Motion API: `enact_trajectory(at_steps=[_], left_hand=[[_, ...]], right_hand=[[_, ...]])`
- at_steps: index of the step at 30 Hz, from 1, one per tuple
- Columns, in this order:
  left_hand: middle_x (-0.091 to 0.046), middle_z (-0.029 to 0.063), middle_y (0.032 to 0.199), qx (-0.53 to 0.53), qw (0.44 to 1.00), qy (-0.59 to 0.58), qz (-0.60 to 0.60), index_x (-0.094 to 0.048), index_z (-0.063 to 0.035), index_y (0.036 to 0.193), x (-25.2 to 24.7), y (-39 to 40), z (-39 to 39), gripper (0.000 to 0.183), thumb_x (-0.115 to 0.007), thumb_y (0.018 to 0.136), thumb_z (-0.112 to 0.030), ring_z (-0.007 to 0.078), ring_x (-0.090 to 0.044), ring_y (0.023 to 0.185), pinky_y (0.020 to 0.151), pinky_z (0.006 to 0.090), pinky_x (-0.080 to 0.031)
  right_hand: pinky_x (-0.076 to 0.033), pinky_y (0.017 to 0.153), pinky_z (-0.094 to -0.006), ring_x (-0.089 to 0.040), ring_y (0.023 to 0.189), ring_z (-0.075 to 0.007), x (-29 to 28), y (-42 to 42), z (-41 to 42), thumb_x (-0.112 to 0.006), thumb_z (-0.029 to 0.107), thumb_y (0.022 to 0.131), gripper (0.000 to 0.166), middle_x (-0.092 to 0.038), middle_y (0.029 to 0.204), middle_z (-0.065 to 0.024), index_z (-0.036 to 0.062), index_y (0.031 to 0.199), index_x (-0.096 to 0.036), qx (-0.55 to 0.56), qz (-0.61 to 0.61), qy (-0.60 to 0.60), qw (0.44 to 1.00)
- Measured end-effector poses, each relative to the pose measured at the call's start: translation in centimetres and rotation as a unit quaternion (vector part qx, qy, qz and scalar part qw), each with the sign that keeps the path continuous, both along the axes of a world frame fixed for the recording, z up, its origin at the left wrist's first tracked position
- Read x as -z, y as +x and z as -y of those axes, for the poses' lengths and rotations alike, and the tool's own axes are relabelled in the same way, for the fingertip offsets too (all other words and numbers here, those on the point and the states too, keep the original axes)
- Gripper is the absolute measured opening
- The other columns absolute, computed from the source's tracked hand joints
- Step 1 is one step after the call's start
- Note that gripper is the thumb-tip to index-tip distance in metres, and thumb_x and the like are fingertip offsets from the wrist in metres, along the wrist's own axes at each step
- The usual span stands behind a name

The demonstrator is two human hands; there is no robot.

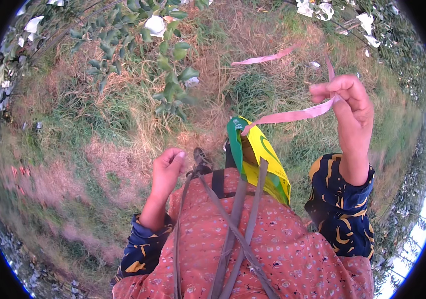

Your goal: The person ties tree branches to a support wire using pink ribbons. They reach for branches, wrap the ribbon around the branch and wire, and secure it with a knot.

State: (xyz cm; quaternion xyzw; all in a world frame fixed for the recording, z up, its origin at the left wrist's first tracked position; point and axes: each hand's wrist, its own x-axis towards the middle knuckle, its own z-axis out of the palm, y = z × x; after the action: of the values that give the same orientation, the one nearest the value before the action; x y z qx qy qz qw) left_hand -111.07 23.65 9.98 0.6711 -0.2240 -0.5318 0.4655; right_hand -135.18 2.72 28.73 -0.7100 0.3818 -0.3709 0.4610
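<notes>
My right hand [353,102] is raised at the right, pinching a pink ribbon-like strip [295,115] between thumb and fingers. One length of the strip runs down to the left into the mouth of a green and yellow bag [269,149]; another sticks up above my fingers. Farther out, a second stretch of pink strip [265,59] hangs in the air; whether both are one piece I cannot tell. The bag hangs at my waist and bears printing. My left hand [168,164] is beside my waist, fingers curled in, with nothing visible in it.
A leafy branch [172,74] reaches down ahead of me, with a white bag [155,26] among its leaves. Trees with more white bags line both sides. Grey straps [231,231] cross my red floral apron [284,258]. Dry and green grass [123,112] covers the ground.
</notes>
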Motion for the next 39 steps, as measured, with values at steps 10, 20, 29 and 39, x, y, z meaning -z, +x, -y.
enact_trajectory(at_steps=[10, 20, 29, 39], left_hand=[[-0.057, -0.0004, 0.07, 0.03, 0.998, -0.042, -0.024, -0.059, -0.0034, 0.093, -0.8, 0.2, -0.8, 0.018, -0.049, 0.091, -0.018, 0.0056, -0.051, 0.06, 0.053, 0.0187, -0.039], [-0.049, 0.0193, 0.122, 0.112, 0.927, -0.239, -0.265, -0.047, 0.0023, 0.119, -7.5, -3.1, 0.4, 0.049, -0.048, 0.09, -0.037, 0.027, -0.05, 0.11, 0.093, 0.0383, -0.038], [-0.059, 0.0049, 0.082, -0.119, 0.858, -0.307, -0.395, -0.054, -0.0101, 0.097, -8.4, -1.1, 2.6, 0.032, -0.04, 0.093, -0.038, 0.0185, -0.055, 0.071, 0.051, 0.0272, -0.043], [-0.052, 0.006, 0.065, -0.108, 0.837, -0.398, -0.359, -0.052, -0.0065, 0.095, -10.1, 1.3, 5.1, 0.027, -0.042, 0.094, -0.032, 0.0183, -0.05, 0.053, 0.041, 0.0267, -0.038]], right_hand=[[-0.042, 0.052, -0.0207, -0.054, 0.06, -0.0097, -6.1, 0.4, -1.9, -0.049, 0.015, 0.089, 0.013, -0.059, 0.082, -0.011, 0.0025, 0.085, -0.048, -0.212, 0.194, 0.159, 0.945], [-0.044, 0.064, -0.0258, -0.057, 0.071, -0.0132, 3.1, 4.5, -9.7, -0.04, 0.001, 0.082, 0.016, -0.057, 0.077, -0.0047, 0.0026, 0.093, -0.051, -0.304, -0.152, 0.454, 0.824], [-0.044, 0.066, -0.0333, -0.056, 0.07, -0.022, 3.6, 1.3, -9.5, -0.039, 0.007, 0.084, 0.033, -0.057, 0.074, -0.0076, 0.0075, 0.117, -0.043, -0.277, -0.121, 0.24, 0.922], [-0.045, 0.071, -0.0332, -0.058, 0.08, -0.022, 3.2, -0.8, -9.1, -0.043, 0.022, 0.089, 0.035, -0.062, 0.086, -0.008, 0.0074, 0.12, -0.05, -0.23, -0.248, 0.164, 0.927]])
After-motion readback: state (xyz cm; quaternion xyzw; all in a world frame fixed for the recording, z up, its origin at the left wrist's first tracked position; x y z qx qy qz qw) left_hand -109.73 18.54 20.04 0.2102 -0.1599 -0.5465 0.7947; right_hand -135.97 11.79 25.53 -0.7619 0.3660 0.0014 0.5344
